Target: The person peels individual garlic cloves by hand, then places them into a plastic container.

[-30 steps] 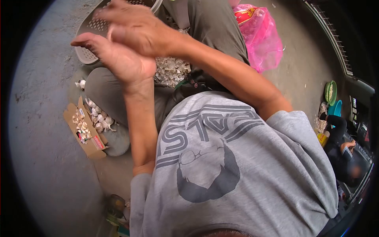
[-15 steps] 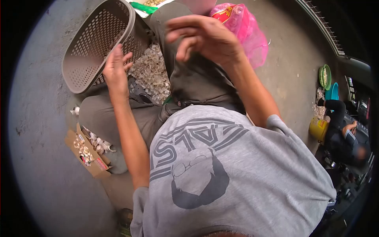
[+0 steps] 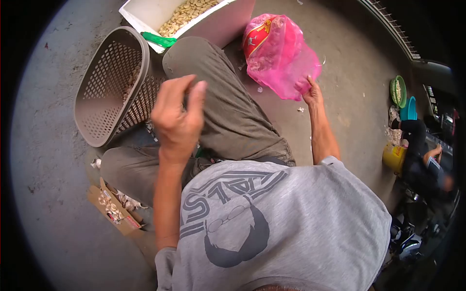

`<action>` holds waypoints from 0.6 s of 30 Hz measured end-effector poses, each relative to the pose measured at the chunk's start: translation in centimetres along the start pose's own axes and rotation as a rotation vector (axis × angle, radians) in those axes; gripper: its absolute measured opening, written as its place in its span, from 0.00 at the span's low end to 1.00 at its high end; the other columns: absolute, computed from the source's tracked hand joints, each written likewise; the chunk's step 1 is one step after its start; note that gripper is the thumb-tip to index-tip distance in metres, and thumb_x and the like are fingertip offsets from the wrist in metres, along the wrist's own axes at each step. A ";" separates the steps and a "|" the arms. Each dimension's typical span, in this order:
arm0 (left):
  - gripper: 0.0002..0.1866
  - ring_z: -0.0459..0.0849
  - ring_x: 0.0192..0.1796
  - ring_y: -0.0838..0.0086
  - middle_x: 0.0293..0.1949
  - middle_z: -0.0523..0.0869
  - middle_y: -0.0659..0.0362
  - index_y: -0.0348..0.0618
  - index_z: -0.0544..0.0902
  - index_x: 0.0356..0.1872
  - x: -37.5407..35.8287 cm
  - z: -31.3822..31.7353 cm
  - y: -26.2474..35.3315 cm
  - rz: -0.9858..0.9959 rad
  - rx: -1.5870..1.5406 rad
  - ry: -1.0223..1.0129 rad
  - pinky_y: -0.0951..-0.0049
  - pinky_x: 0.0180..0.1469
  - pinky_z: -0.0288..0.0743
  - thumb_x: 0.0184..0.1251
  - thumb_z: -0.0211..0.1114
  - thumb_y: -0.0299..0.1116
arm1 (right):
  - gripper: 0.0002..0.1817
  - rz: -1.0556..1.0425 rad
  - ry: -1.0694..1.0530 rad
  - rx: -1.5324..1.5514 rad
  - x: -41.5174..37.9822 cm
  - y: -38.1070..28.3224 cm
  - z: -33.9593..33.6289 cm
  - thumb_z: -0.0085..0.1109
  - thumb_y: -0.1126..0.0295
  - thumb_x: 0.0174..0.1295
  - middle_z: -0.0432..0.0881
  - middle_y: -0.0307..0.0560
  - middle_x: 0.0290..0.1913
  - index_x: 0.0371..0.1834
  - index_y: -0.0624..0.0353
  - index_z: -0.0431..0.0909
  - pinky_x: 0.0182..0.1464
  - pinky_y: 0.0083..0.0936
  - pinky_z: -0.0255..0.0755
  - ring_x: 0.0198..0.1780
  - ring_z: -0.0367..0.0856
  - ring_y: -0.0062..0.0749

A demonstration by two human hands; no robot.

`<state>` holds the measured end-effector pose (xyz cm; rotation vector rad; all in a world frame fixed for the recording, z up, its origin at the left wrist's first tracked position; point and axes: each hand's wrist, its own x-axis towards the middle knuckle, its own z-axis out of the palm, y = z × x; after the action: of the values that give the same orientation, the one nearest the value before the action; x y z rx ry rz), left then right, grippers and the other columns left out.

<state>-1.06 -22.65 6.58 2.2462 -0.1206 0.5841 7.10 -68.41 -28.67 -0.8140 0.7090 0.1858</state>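
My right hand (image 3: 312,92) grips the lower edge of a pink mesh bag (image 3: 286,60) on the floor, its fingers closed on the netting. The bag has a red and yellow label, and its pale contents cannot be made out. Over my lap, my left hand (image 3: 178,119) is raised and slightly blurred, thumb apart from the bent fingers, with nothing visible in it. Left of that hand a grey-brown perforated plastic basket (image 3: 144,63) leans tilted, with some pale stuff inside.
A white foam box (image 3: 213,23) of peeled garlic cloves (image 3: 182,18) stands beyond my knee, a green object (image 3: 158,40) at its corner. A cardboard box (image 3: 127,226) with garlic lies by my left leg. Far right, a person (image 3: 427,150) sits near a yellow bucket (image 3: 394,158) and a green basket (image 3: 398,92).
My right hand has moved from above my knee out to the right and taken hold of the pink bag. My left hand has left the basket rim and come over my lap.
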 end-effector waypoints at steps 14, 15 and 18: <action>0.08 0.83 0.28 0.60 0.25 0.83 0.45 0.32 0.84 0.38 5.8 15.1 -2.1 -0.085 -0.281 -0.212 0.60 0.35 0.76 0.74 0.65 0.29 | 0.22 0.008 -0.669 -0.314 -13.4 -0.3 23.6 0.60 0.78 0.62 0.86 0.47 0.44 0.62 0.66 0.81 0.55 0.33 0.80 0.47 0.85 0.33; 0.08 0.81 0.26 0.63 0.24 0.82 0.46 0.33 0.84 0.37 5.9 15.5 -2.0 -0.098 -0.311 -0.214 0.61 0.33 0.76 0.74 0.65 0.29 | 0.24 -0.138 -0.611 -0.568 -10.4 1.0 22.7 0.59 0.77 0.63 0.86 0.47 0.46 0.65 0.64 0.80 0.55 0.34 0.80 0.47 0.86 0.34; 0.10 0.74 0.24 0.75 0.20 0.77 0.51 0.32 0.83 0.35 6.7 15.7 -1.2 -0.175 -0.460 -0.176 0.67 0.30 0.72 0.77 0.65 0.30 | 0.28 -0.607 -0.568 -1.323 -6.7 1.5 23.6 0.59 0.74 0.66 0.86 0.50 0.54 0.71 0.59 0.75 0.58 0.37 0.80 0.51 0.86 0.36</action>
<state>11.00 -32.62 -0.30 1.8313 -0.1306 0.2329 13.44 -49.65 -14.08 -2.0764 -0.3358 0.3142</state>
